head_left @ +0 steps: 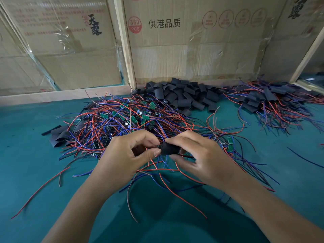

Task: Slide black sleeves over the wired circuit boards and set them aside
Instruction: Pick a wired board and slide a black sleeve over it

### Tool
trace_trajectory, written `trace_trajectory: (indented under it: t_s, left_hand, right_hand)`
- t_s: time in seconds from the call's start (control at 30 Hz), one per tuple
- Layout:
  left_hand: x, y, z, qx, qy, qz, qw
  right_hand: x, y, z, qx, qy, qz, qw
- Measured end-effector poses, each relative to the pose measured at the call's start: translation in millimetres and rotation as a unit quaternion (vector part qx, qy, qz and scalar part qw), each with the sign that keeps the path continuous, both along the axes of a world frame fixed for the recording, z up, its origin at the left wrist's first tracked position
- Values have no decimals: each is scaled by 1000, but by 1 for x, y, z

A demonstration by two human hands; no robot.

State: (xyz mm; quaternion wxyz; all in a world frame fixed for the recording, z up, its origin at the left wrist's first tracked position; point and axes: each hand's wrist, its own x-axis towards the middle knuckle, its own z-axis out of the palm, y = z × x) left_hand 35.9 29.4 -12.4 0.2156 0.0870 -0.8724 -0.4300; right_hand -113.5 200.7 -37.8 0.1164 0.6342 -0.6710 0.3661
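Above the desk's near middle, my right hand (pixel 198 155) pinches the sleeve (pixel 168 148) and my left (pixel 130 152) pinches at its mouth, where I should feed the board in straight, wires trailing.

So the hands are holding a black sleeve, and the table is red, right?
Not quite. Both hands, left and right, do hold a black sleeve, but the table is green, not red; only some wires are red. The head view shows it.
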Motion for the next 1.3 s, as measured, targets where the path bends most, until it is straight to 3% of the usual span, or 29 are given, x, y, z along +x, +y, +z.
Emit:
trace_trajectory:
  t_s: [0.8, 1.2, 1.3]
  left_hand:
    - [1, -2, 2, 26, -26, -44, 998]
    - [0, -4, -3, 109, -49, -80, 990]
    - [1, -8, -2, 188, -74, -73, 977]
  right_hand:
    - [1, 0, -1, -4, 30, 18, 999]
    - [17, -5, -5, -6, 93, -65, 993]
    - [15, -3, -2, -4, 95, -81, 992]
